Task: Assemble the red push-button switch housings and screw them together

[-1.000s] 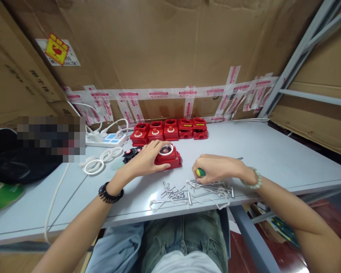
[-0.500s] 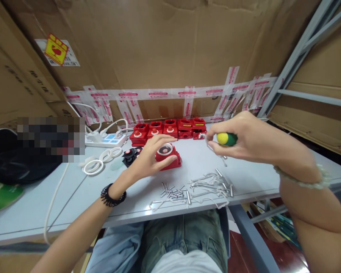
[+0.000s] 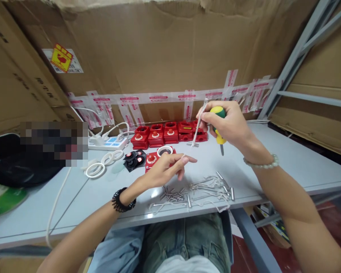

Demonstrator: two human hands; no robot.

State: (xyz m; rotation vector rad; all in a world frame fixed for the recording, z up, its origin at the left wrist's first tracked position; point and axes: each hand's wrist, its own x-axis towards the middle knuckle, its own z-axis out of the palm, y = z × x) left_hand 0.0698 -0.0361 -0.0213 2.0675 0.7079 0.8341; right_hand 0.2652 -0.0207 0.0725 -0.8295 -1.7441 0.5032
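My right hand point(image 3: 226, 117) is closed round a yellow-and-green screwdriver point(image 3: 220, 134), its blade pointing down. Between the same hand's thumb and fingers is a bundled white cord point(image 3: 199, 123), with small metal rods point(image 3: 192, 144) at its hanging lower end. My left hand point(image 3: 169, 168) hovers in front of a red box point(image 3: 151, 159), partly covering it; the index finger is stretched out and the others are loosely bent. A white ring point(image 3: 165, 150) sits on the red box's round opening. Below the hands lie a pile of screws point(image 3: 173, 195) and more white cords with metal rods point(image 3: 208, 185).
Several red housings point(image 3: 155, 135) line the back of the table, against a taped cardboard box point(image 3: 165, 57). Black parts point(image 3: 134, 160), white rings point(image 3: 95, 170) and a power strip point(image 3: 110, 143) are on the left. A metal frame point(image 3: 297, 49) stands at right.
My right hand has turned and lifted slightly, bringing the cord upright and the screwdriver blade into view. My left hand has come off the red box, moving right and toward me.
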